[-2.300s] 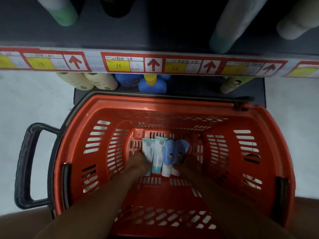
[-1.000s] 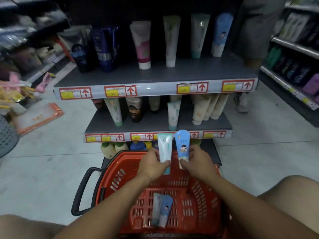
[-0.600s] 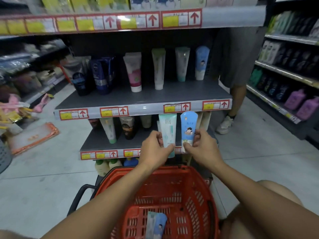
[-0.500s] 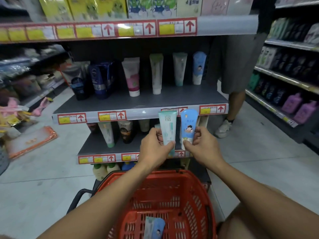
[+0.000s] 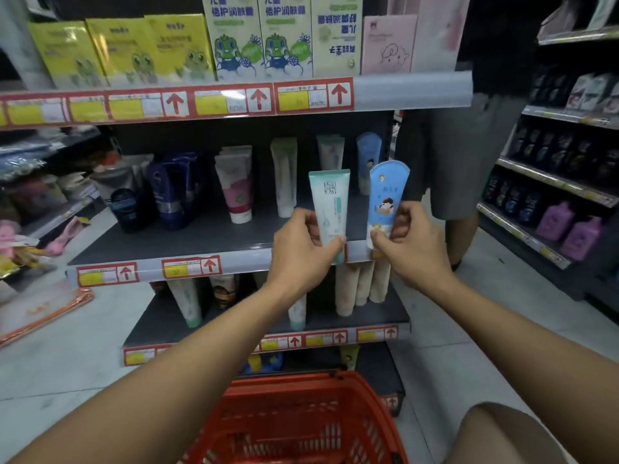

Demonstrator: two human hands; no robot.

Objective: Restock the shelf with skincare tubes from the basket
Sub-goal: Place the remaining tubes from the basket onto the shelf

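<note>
My left hand (image 5: 301, 252) grips a white and teal tube (image 5: 330, 202) by its lower end, held upright. My right hand (image 5: 413, 246) pinches a blue tube with a cartoon child (image 5: 387, 195), also upright. Both tubes hang just in front of the grey middle shelf (image 5: 187, 239), near its front edge at the right. Behind them on that shelf stand a matching teal tube (image 5: 330, 152) and a matching blue tube (image 5: 368, 152). The orange basket (image 5: 301, 420) sits below my arms; its inside is mostly out of view.
The middle shelf also holds dark blue tubes (image 5: 170, 189), a pink and white tube (image 5: 236, 189) and a pale green tube (image 5: 284, 175). Boxed goods fill the shelf above (image 5: 234, 38). A person in grey shorts (image 5: 462, 155) stands right of the shelf. More shelving (image 5: 552, 182) lines the right.
Both hands took a tube each from the basket and lifted them up to the middle shelf. My view rose from the basket to the shelves.
</note>
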